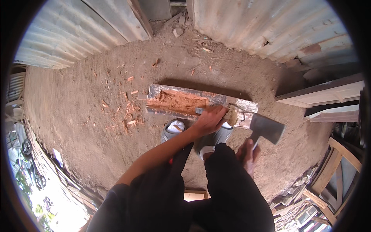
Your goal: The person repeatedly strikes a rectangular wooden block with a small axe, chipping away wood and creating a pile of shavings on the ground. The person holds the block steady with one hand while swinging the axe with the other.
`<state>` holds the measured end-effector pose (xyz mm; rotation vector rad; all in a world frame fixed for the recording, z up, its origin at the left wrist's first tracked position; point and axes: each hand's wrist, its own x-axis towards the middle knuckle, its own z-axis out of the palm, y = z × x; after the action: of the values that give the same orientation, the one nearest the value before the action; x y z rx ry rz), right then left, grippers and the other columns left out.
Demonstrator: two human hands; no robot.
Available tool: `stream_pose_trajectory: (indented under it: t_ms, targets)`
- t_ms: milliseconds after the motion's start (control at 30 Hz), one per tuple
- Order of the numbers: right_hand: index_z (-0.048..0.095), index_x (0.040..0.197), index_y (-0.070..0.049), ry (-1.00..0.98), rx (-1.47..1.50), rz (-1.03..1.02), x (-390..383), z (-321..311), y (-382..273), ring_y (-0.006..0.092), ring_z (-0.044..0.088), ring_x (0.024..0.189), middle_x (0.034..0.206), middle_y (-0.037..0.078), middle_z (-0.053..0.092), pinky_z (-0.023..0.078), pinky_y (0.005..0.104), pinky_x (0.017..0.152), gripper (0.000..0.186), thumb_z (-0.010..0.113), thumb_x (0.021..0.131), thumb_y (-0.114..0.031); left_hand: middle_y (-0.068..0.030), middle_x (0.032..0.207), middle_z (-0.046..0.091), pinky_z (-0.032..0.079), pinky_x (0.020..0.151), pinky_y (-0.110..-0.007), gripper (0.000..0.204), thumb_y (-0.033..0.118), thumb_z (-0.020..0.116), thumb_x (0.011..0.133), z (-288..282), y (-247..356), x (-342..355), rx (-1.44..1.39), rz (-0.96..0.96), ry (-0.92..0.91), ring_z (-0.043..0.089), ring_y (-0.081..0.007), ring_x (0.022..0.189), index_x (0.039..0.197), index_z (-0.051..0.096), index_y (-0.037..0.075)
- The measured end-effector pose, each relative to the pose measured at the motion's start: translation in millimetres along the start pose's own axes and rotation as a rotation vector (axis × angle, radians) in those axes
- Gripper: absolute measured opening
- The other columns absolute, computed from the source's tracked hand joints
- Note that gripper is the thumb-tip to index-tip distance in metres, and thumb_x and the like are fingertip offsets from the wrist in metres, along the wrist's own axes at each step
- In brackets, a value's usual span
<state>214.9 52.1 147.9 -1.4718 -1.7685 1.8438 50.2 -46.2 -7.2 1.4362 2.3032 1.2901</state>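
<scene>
A long weathered wooden block (176,102) with flaking paint lies crosswise on the ground, its upper left part cut into a reddish, chipped hollow. My left hand (211,120) is closed round a chisel, whose metal blade (200,110) rests in the hollow near its right end; the pale handle (232,116) sticks out to the right. Below the block’s right end, my right hand (249,152) grips a hatchet with a broad dark metal head (267,128), held beside the chisel handle and apart from it. My feet (174,129) in grey footwear are just below the block.
Reddish wood chips (131,121) are scattered over the dirt floor (81,123). Corrugated metal sheets (262,25) stand along the back. Wooden panels (320,92) lean at the right, above a wooden frame (328,170). Scrap and wheel-like objects (27,147) lie at the left edge.
</scene>
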Motion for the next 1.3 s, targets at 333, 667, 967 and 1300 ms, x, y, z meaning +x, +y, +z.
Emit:
stream_pose_trajectory:
  t_ms: [333,667,967,1300]
  targets:
    - [0.055,0.083,-0.006,0.094,0.055,0.056,5.3,-4.8,14.3,0.0127,0.047,0.044,0.059,0.002,0.05,0.038,0.0293,0.04,0.052,0.06,0.105,-0.053,-0.0152,0.106,0.064,0.055,0.082,-0.046,0.038,0.021,0.07,0.094,3.6,1.4,14.5,-0.098,-0.091,-0.053,0.068,-0.0369,0.094,0.126,0.056,0.005]
    - [0.055,0.088,-0.006,-0.002,0.143,0.059,26.7,-10.0,-5.0,0.0142,0.05,0.041,0.058,0.003,0.052,0.039,0.0289,0.038,0.045,0.057,0.108,-0.047,-0.0156,0.106,0.067,0.054,0.082,-0.047,0.036,0.019,0.072,0.093,8.7,0.5,11.7,-0.046,-0.071,-0.018,0.068,-0.0369,0.096,0.122,0.057,0.005]
    - [0.055,0.126,0.002,-0.122,-0.005,0.025,24.4,-8.1,-20.3,0.0124,0.05,0.044,0.06,0.001,0.05,0.04,0.028,0.04,0.049,0.052,0.11,-0.045,-0.019,0.098,0.068,0.054,0.08,-0.049,0.034,0.02,0.073,0.092,5.2,-0.7,17.7,-0.073,-0.116,-0.108,0.069,-0.0404,0.094,0.114,0.053,0.003]
    - [0.054,0.126,-0.002,-0.165,-0.026,0.248,29.1,-4.5,-12.8,0.0132,0.05,0.044,0.064,0.003,0.051,0.042,0.0287,0.038,0.045,0.053,0.11,-0.045,-0.0185,0.093,0.068,0.054,0.075,-0.05,0.037,0.026,0.074,0.094,-1.1,0.1,15.0,-0.022,-0.175,-0.13,0.07,-0.0403,0.09,0.113,0.053,0.003]
